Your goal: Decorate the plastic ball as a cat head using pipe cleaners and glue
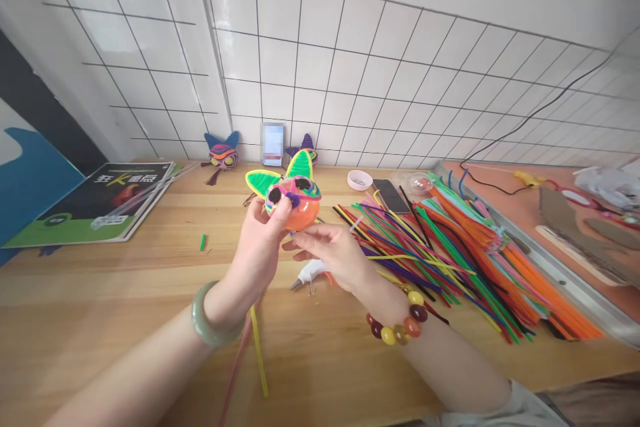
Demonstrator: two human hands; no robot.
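Note:
My left hand [260, 237] is closed on a cat-head ornament [303, 213] of coloured pipe cleaners, its thumb pressed by the purple nose. The ornament has green ears edged in yellow, dark round eyes and a smooth orange lower part. Just under its lower edge, the thumb and fingers of my right hand [330, 250] are pinched together; what they hold, if anything, is too small to make out. Below my right hand lies a white glue gun [311, 271], partly covered. A yellow pipe cleaner [259, 353] and a pink one [234, 370] extend below my left hand.
Loose pipe cleaners [400, 240] and orange bundles [545, 287] cover the right side. Behind them are a pink bowl [359, 179] and a dark phone [391, 195]. A lit phone [273, 145] and a blue-eared ornament [222, 151] lean by the wall. A book [105, 197] lies left.

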